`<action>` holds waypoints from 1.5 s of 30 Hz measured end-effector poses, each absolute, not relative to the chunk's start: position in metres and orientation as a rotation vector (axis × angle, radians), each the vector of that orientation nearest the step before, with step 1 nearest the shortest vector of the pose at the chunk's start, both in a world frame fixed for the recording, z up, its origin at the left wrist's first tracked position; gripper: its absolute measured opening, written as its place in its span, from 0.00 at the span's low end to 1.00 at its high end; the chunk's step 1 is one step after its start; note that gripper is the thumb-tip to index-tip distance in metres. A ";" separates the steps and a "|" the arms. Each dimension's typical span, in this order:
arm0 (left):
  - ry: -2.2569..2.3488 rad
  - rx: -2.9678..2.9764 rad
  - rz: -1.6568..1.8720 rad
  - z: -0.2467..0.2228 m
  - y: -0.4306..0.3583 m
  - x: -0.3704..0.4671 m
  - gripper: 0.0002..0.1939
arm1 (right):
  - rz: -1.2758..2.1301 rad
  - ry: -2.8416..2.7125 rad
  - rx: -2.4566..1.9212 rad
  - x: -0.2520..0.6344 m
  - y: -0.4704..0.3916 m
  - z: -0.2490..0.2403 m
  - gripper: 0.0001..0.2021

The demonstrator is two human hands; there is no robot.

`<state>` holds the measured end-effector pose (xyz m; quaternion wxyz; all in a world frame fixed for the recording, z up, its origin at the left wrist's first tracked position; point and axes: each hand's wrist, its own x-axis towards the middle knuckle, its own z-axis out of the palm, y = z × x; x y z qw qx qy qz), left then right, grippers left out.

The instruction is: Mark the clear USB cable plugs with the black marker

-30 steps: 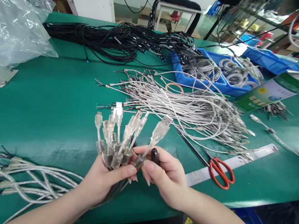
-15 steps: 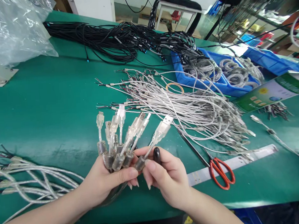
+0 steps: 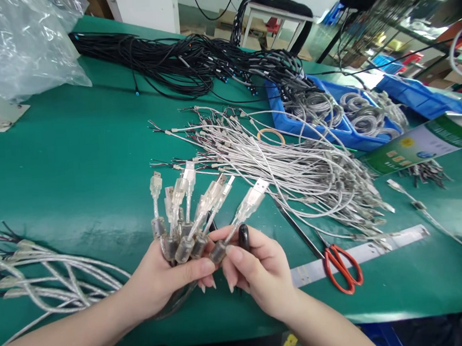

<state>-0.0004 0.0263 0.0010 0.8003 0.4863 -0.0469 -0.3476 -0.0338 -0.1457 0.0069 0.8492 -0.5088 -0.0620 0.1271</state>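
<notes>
Several clear-sheathed USB cables [image 3: 185,249] are bunched in my left hand [image 3: 159,276], which is closed round them just below their grey ferrite beads. Their plugs fan upward above the thumb. My right hand [image 3: 261,275] pinches one USB cable [image 3: 252,198] at its bead, a little to the right of the bunch, with its plug tilted up and right. A black rounded end of a slim tool [image 3: 243,237] sticks up between the right hand's fingers; the rest of it is mostly hidden. Cable tails with bare wires [image 3: 57,272] lie left of my left wrist.
A pile of grey cables [image 3: 273,165] spreads beyond my hands. Red-handled scissors [image 3: 342,268] lie across a steel ruler [image 3: 403,238] at right. Black cables [image 3: 161,62], blue bins [image 3: 278,112] and a plastic bag [image 3: 23,50] stand farther back on the green table [image 3: 76,146].
Hardly anything differs. The whole view has shifted by a few pixels, while both hands keep the same grip on the cables.
</notes>
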 end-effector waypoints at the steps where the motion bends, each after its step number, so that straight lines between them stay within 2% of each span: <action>1: -0.096 1.040 -0.750 0.000 0.026 0.000 0.05 | 0.299 -0.114 -1.017 -0.034 -0.145 0.006 0.10; 5: -0.051 1.046 -0.715 -0.002 0.023 0.001 0.08 | 0.328 -0.077 -0.913 -0.033 -0.143 0.006 0.11; 14: 0.019 1.072 -0.582 0.001 0.023 0.001 0.09 | 0.200 -0.074 -1.265 -0.033 -0.140 0.004 0.12; 21: 0.023 1.097 -0.556 -0.002 0.024 0.000 0.08 | 0.106 -0.140 -1.377 -0.035 -0.141 0.000 0.07; 33: -0.018 1.126 -0.556 -0.006 0.025 0.000 0.08 | -0.023 -0.260 -1.540 -0.036 -0.142 0.003 0.12; 40: 0.000 1.140 -0.576 -0.003 0.023 0.001 0.13 | -0.003 -0.215 -1.480 -0.037 -0.141 -0.002 0.09; 45: 0.050 1.089 -0.565 -0.002 0.022 0.001 0.11 | 0.067 -0.114 -1.410 -0.035 -0.140 0.001 0.07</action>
